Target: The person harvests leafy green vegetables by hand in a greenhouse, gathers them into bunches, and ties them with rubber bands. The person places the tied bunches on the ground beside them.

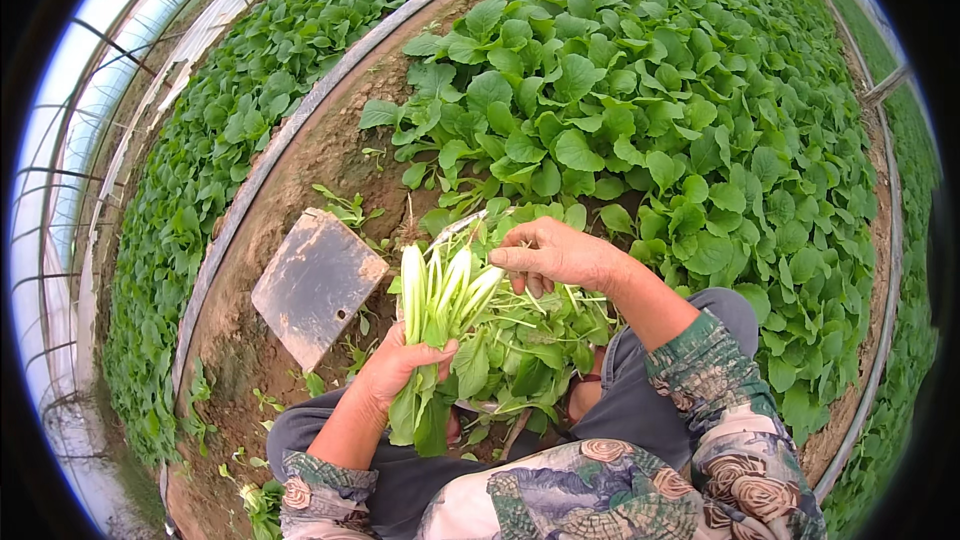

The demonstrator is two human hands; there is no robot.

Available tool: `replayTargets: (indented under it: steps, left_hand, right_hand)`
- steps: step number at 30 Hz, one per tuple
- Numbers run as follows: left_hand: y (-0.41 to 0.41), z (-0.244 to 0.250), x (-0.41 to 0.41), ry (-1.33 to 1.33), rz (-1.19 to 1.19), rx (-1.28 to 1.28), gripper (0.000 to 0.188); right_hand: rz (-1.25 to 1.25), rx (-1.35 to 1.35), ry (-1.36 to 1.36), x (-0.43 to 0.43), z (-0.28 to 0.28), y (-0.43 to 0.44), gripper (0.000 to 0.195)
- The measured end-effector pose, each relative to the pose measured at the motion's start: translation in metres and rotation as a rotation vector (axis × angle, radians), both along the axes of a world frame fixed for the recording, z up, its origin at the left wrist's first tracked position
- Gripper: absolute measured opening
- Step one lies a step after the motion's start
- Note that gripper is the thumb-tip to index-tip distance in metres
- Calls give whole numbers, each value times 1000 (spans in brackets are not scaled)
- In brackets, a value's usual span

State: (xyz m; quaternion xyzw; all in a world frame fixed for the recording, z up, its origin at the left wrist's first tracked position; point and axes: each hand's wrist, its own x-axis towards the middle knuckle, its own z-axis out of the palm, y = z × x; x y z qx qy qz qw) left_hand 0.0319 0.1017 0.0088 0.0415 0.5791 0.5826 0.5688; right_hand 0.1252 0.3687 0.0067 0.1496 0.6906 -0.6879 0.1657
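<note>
My left hand (409, 364) is closed around a bunch of leafy greens (439, 292), pale stem ends pointing away from me and leaves hanging toward my lap. Right beside those stem ends is my right hand (547, 255), its fingers curled and thumb close to the forefinger. Whether it pinches a thin stem is not clear. Beneath both hands lies a heap of loose greens (540, 345) between my knees. A pale curved rim (457, 225) shows at the heap's far side; the rest of it is hidden. A thin root (409, 221) shows just beyond the stem ends.
A dirty flat board (319, 289) with a small hole lies on the soil (300, 187) at left. Dense growing greens (675, 112) fill the bed ahead and right. A grey edging strip (300, 120) curves along the left. Another bunch (261, 506) lies at lower left.
</note>
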Motion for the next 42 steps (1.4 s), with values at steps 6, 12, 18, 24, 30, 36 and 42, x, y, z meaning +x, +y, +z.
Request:
replayTargets:
  steps: [6, 12, 18, 24, 30, 36, 42]
  left_hand:
    - [3, 5, 5, 71, 15, -28, 19]
    - [6, 8, 12, 170, -11, -56, 22]
    - [9, 4, 13, 173, -29, -58, 26]
    - [16, 11, 12, 110, 141, 63, 43]
    - [20, -5, 12, -9, -39, 117, 56]
    - [25, -7, 11, -205, 50, 171, 55]
    - [30, -6, 7, 283, 25, 87, 45]
  right_hand:
    - [-600, -109, 248, -7, -24, 6, 9]
    - [-331, 93, 345, -9, -19, 0, 49]
    - [-554, -235, 382, -15, -31, -16, 21]
    - [-413, -478, 171, -12, -32, -15, 65]
    - [-423, -867, 177, -19, -43, -55, 45]
    - [-488, -891, 179, -19, -28, -48, 27]
    - [-528, -714, 310, -19, -23, -46, 27]
